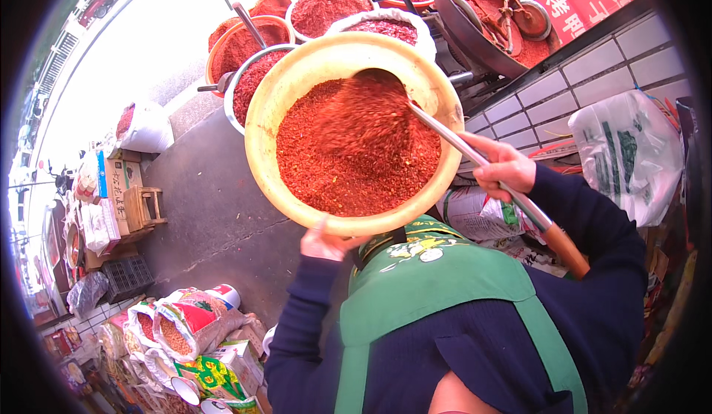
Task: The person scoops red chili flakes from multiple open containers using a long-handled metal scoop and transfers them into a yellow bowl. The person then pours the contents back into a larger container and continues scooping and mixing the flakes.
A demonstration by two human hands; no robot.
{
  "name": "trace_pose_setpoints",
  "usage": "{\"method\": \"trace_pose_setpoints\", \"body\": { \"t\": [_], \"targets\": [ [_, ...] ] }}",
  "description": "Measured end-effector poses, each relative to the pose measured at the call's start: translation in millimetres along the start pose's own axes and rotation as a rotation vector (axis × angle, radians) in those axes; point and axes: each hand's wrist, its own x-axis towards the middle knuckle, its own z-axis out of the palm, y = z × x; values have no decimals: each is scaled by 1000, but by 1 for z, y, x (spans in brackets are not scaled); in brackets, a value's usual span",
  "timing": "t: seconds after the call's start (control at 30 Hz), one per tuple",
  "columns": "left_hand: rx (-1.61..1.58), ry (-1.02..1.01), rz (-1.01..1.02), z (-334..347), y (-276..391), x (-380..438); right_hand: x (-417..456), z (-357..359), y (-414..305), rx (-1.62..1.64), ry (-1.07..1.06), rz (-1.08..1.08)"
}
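In front of my body is a large yellow plastic basin (266, 136) holding coarse red chilli flakes (345, 191). My left hand (328, 242) grips the near rim of the basin, with most of its fingers hidden beneath it. My right hand (503, 164) is closed around the metal shaft of a long ladle (445, 131), whose wooden handle end points back towards my right arm. The ladle's bowl is inside the basin near its far right wall. Chilli flakes, blurred by motion, heap over and in front of the bowl and hide part of it.
Beyond the basin stand several tubs of ground chilli (331, 10) and a white sack of dried chilli (384, 27). A grinding mill with a round metal pan (489, 52) is at far right, near a tiled wall (595, 69). Open sacks (183, 325) and a wooden stool (146, 205) are left.
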Motion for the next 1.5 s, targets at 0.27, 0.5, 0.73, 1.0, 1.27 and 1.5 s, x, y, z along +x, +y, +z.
{"method": "trace_pose_setpoints", "body": {
  "t": [0.27,0.5,0.73,1.0,1.27,1.5],
  "targets": [
    [129,151,-40,-62,57,34,77,-70,6,-1465,241,-518],
    [38,204,236,-51,2,34,-16,-25,12,-244,99,368],
    [-101,72,90,-9,-55,24,-25,13,31,419,11,238],
    [-1,111,83,-18,23,13,13,9,-16,-711,219,-110],
    [36,215,203,-47,25,40,18,-19,-12,-858,139,246],
    [-141,202,206,-36,-58,39,-29,17,41,473,41,296]
  ]
}}
